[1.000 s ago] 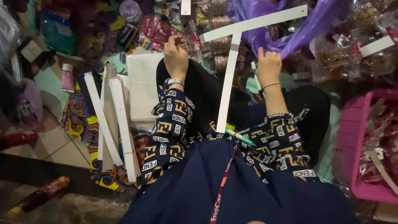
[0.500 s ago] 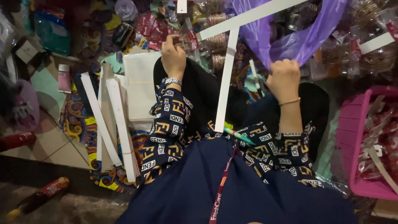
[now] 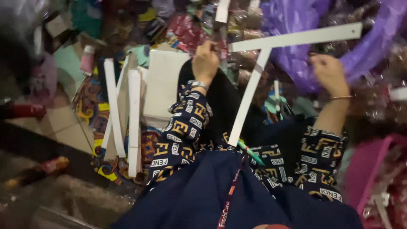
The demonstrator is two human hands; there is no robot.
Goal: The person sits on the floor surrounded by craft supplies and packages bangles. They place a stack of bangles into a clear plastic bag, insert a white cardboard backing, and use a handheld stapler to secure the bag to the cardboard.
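The right hand (image 3: 328,74) has its fingers clenched on the crinkly purple plastic bag (image 3: 296,38), up by the white T-shaped card strip (image 3: 254,85). The left hand (image 3: 205,63) is curled, its grip unclear. The bag looks light, limp and slippery; its edge seems the best hold.

the t-shaped strip (image 3: 254,85) stands between the left hand (image 3: 205,63) and right hand (image 3: 328,74). left of it lie the flat board (image 3: 163,87) and loose strips (image 3: 127,114); right, the basket (image 3: 373,169).
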